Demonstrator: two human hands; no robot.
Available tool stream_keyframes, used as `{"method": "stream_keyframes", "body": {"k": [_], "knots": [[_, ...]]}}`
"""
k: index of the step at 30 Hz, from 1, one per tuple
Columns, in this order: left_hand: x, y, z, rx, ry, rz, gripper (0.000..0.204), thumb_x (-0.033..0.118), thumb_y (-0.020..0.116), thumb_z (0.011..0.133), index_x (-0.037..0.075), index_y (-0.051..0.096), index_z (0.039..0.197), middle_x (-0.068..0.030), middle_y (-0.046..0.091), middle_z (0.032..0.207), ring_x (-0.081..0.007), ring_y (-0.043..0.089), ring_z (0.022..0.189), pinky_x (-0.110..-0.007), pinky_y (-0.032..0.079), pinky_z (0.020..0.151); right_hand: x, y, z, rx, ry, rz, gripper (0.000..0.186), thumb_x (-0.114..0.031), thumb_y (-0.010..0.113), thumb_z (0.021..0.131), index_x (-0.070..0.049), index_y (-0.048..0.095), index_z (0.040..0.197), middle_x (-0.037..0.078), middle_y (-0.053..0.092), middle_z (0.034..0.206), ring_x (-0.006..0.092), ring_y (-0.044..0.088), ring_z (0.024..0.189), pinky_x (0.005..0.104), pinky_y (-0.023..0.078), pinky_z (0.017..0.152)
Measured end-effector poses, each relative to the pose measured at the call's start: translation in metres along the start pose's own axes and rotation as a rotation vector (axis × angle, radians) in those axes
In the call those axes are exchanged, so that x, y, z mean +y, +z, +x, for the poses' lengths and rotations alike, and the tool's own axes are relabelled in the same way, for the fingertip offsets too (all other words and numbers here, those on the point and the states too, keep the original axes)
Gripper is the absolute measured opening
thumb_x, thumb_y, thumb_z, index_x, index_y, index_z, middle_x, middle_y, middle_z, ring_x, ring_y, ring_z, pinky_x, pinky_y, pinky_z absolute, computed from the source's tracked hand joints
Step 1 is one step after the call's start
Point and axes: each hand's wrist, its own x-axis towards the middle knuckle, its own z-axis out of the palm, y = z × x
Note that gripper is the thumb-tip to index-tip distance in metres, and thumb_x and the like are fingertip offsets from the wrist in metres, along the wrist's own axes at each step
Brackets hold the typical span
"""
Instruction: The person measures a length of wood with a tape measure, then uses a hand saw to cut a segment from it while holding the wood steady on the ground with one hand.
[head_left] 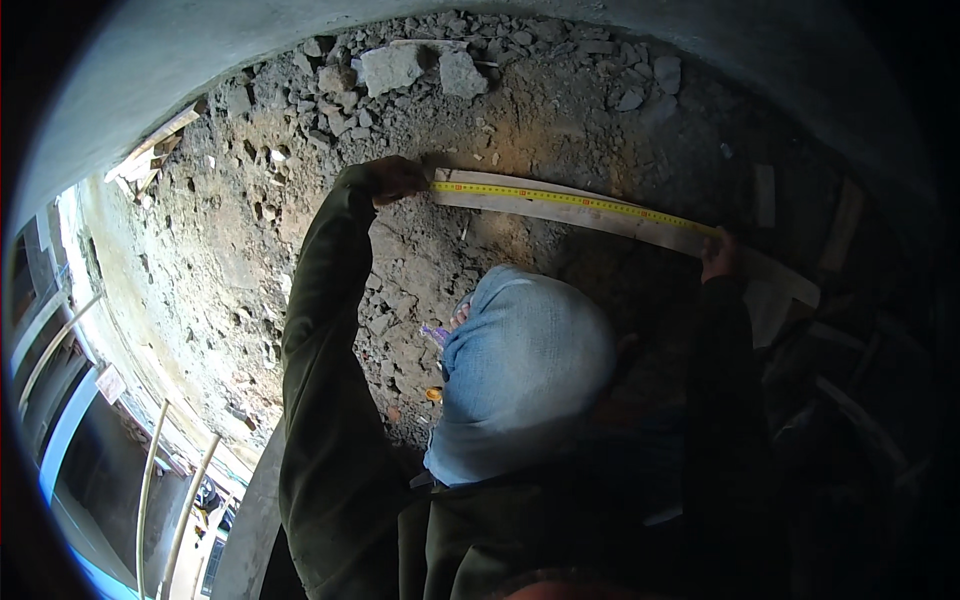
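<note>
Ground: I look down on rough brown earth [230, 200], strewn with grit and broken stone, brightly lit at the left and sinking into shadow at the right.
Wall: A smooth grey wall [260, 45] curves across the top of my view, bent by the fisheye.
Rubble: Two pale stone chunks [392, 70] lie close together near the foot of that wall, with smaller stones around them.
Board: A long pale wooden board [560, 211] lies on the earth ahead of the person, sloping down toward the right.
Tape: The yellow tape measure [585, 203] runs lengthwise along the board, between the two hands.
Left hand: I see the left hand [397, 178] closed on the tape's left end, at the board's left end.
Right hand: The right hand [719, 257] has its fingers bent over the tape's right visible end; in this dimness I cannot tell whether it grips the board too.
Body: Dark green sleeves [325, 290] flank a knee in faded blue cloth [530, 370].
Scraps: A purple scrap [436, 334] and a small orange-yellow object [433, 394] lie left of the knee.
Left edge: Thin poles [150, 480] stand beside the bright edge of the ground.
</note>
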Motion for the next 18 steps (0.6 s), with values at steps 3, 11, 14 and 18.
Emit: {"method": "stream_keyframes", "body": {"k": [3, 11, 14, 18], "knots": [[0.019, 0.002, -0.005, -0.025, -0.124, -0.112, 0.020, 0.023, 0.060, 0.086, 0.006, 0.065, 0.096, -0.0017, 0.058, 0.074, -0.0092, 0.052, 0.066, -0.026, 0.042, 0.058, 0.005, -0.004, 0.000, -0.033, -0.100, -0.170, 0.042, 0.005, 0.048, 0.085, -0.010, 0.045, 0.124, 0.002, 0.047, 0.112, 0.0132, 0.052, 0.099, 0.0260, 0.045, 0.076], [0.054, -0.005, -0.018, -0.073, -0.156, 0.049, 0.020, 0.023, 0.060, 0.084, 0.007, 0.065, 0.094, -0.0024, 0.059, 0.074, -0.0092, 0.053, 0.063, -0.025, 0.042, 0.054, -0.009, 0.020, -0.033, -0.086, -0.410, -0.824, 0.047, 0.010, 0.048, 0.083, -0.007, 0.041, 0.127, 0.006, 0.046, 0.115, 0.0153, 0.053, 0.101, 0.0264, 0.047, 0.079], [0.045, -0.007, -0.010, -0.090, -0.113, 0.037, 0.020, 0.023, 0.059, 0.084, 0.007, 0.065, 0.094, -0.0032, 0.060, 0.075, -0.0102, 0.054, 0.065, -0.026, 0.043, 0.057, 0.006, 0.011, -0.024, -0.112, -0.221, -0.404, 0.044, 0.008, 0.051, 0.083, -0.004, 0.044, 0.125, 0.007, 0.048, 0.113, 0.0172, 0.053, 0.101, 0.0277, 0.048, 0.081], [0.038, -0.010, -0.003, -0.103, -0.096, 0.026, 0.020, 0.023, 0.058, 0.084, 0.007, 0.065, 0.093, -0.0041, 0.062, 0.077, -0.0116, 0.055, 0.066, -0.028, 0.044, 0.060, 0.012, 0.006, -0.016, -0.071, -0.279, -0.443, 0.043, 0.007, 0.054, 0.082, -0.003, 0.045, 0.123, 0.008, 0.049, 0.111, 0.0188, 0.054, 0.101, 0.0287, 0.048, 0.083]]}}
